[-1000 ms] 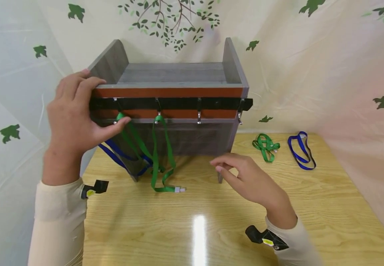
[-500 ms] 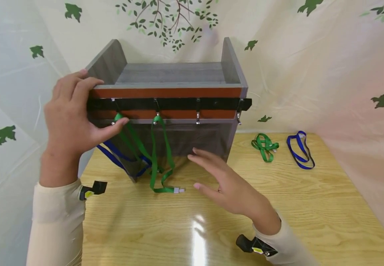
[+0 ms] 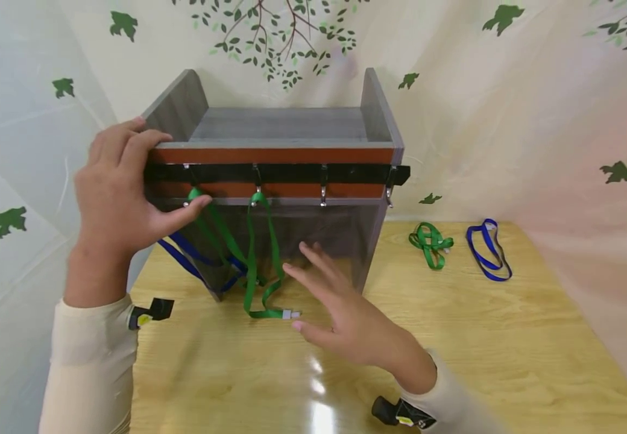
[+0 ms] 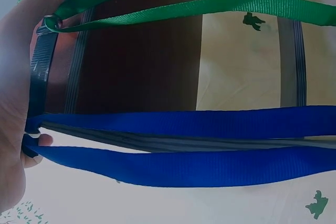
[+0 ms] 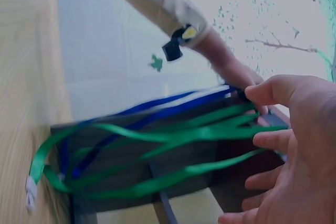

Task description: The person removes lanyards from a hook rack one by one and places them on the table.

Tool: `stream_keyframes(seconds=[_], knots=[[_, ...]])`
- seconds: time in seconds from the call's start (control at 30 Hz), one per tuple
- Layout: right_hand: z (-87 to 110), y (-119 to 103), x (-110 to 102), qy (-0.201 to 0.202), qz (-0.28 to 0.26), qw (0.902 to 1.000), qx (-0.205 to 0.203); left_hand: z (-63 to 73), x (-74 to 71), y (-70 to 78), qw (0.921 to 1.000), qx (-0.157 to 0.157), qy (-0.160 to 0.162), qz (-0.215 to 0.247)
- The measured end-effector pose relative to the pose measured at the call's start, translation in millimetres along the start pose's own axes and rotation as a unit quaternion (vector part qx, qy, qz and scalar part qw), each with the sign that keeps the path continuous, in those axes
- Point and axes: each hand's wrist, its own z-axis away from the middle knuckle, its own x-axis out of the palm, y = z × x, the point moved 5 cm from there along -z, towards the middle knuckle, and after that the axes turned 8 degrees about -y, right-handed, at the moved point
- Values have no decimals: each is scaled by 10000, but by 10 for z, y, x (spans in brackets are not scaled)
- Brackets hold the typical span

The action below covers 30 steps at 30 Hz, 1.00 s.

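A grey wooden shelf (image 3: 286, 125) carries a black rail (image 3: 292, 174) with metal hooks along its front. My left hand (image 3: 113, 187) grips the left front corner, fingers over the top edge and thumb across the front. Beside that thumb a green lanyard (image 3: 230, 239) hangs from the first hook. Another green lanyard (image 3: 251, 259) hangs from the second, its pale clip lying on the table. A blue lanyard (image 4: 199, 169) hangs at the left end, its top partly hidden by my left hand. My right hand (image 3: 354, 319), fingers spread, holds nothing and hovers just right of the second green lanyard.
On the wooden table (image 3: 482, 361) to the right lie a bunched green lanyard (image 3: 429, 244) and a looped blue lanyard (image 3: 500, 278). The two right-hand hooks (image 3: 323, 196) carry no lanyard. A leaf-printed cloth (image 3: 454, 120) stands behind the shelf.
My right hand has moved left from the shelf's right leg toward the second green lanyard, its fingers spreading apart. The left hand keeps its grip on the corner.
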Motion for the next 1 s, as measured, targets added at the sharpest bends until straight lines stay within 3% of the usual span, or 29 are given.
stream_keyframes(seconds=[0.23, 0.5, 1.0], knots=[[-222, -131, 147, -431, -9, 9990, 78, 11, -19, -7, 9999, -45, 126, 71], [-468, -99, 235, -490, -259, 9981, 260, 1, 4, 9, 9999, 21, 135, 98], [-519, -58, 326, -48, -1004, 9949, 113, 6, -2, 13, 9999, 42, 128, 69]])
